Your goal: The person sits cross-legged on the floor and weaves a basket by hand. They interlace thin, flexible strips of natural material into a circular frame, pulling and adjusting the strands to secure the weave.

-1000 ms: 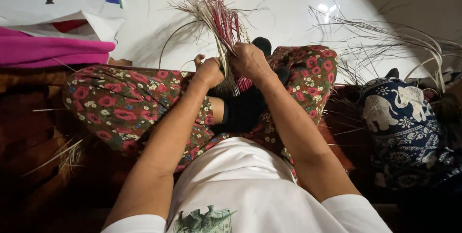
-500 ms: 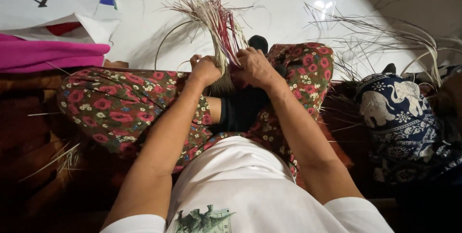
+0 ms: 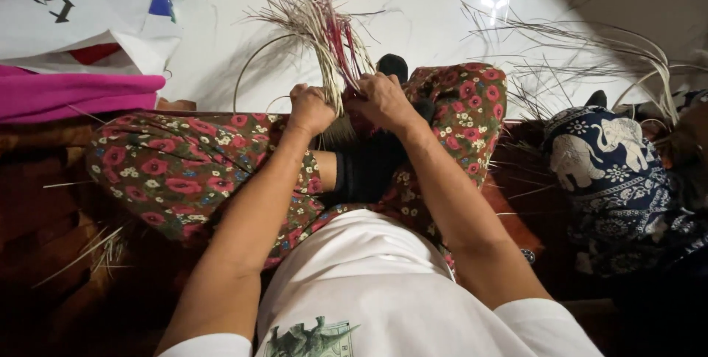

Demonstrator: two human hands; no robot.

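i'm partway through working a bundle of thin strips point(image 3: 324, 29), pale straw ones with a few dyed red among them, and by my reckoning the weave is at its base, where the strands are gathered tight. my left hand point(image 3: 310, 108) is clenched around the bundle low down, pinching the stems together just above my knee. my right hand point(image 3: 383, 99) is closed on the red strands right beside it, fingers curled over them, the 2 hands nearly touching. the loose ends fan up and away from me over the white marbled floor point(image 3: 442, 3). the piece sits over my crossed legs in the flowered trousers point(image 3: 184, 169), near a black sock point(image 3: 392, 66). the next move, i judge, calls for keeping the left grip firm while the right draws 1 strand across without letting the rest slip. more loose strips point(image 3: 590, 47) lie well apart to my right, above a blue elephant-print cloth point(image 3: 612, 172). a pink cloth point(image 3: 74, 95) lies far left.
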